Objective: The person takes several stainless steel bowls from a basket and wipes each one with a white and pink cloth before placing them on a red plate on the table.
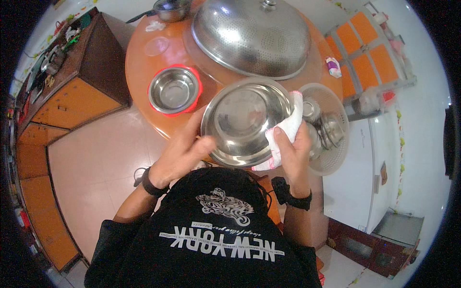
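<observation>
A wide stainless steel basin (240,113) is held tilted in front of me, its shiny inside towards the camera. My left hand (189,145) grips its left rim, thumb at the near edge and fingers hidden behind. At the right rim my right hand (293,147) pinches a white cloth with pink edging (288,129) against the metal. The cloth hangs over the rim, inside and out. Just right of that hand stands a translucent plastic colander basket (333,162) with several steel bowls or cups (333,127) in it.
On the round orange table (138,82) are a steel bowl on a red scalloped base (174,90), a large perforated steel dome lid (252,39), a clear lid (156,46), a dark-handled pan (173,10) and a purple-white packet (333,67). A cabinet counter (90,72) stands left, a white refrigerator (349,172) right.
</observation>
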A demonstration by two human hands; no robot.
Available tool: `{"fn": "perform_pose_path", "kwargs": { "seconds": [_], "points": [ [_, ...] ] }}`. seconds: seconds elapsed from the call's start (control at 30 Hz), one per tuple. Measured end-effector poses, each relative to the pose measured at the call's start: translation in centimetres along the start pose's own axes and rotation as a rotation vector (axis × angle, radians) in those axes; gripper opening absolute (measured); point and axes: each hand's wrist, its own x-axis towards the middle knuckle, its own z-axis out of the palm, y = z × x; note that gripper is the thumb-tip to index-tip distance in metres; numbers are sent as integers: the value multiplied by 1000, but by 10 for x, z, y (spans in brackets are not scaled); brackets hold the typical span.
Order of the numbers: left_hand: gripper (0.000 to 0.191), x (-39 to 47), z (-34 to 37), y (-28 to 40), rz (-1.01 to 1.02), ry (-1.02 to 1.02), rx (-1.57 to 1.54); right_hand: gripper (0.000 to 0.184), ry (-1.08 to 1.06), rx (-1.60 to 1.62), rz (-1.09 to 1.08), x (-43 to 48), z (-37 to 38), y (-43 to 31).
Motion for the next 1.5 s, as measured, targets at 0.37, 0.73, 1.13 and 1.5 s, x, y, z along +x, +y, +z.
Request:
{"fn": "perform_pose_path", "kwargs": {
  "seconds": [0.37,0.73,1.13,1.5],
  "points": [
    [34,9,-9,8,-356,17,-312,46,18,252,146,-21,7,-48],
    [24,7,-1,-1,-395,-223,-456,48,-327,1024,337,-12,24,-26],
    [39,11,-15,-25,-257,199,-208,44,-334,878,486,-25,33,-16],
    [30,14,-4,-29,-131,-127,-71,35,-304,307,280,-18,19,-62]
  ]
}}
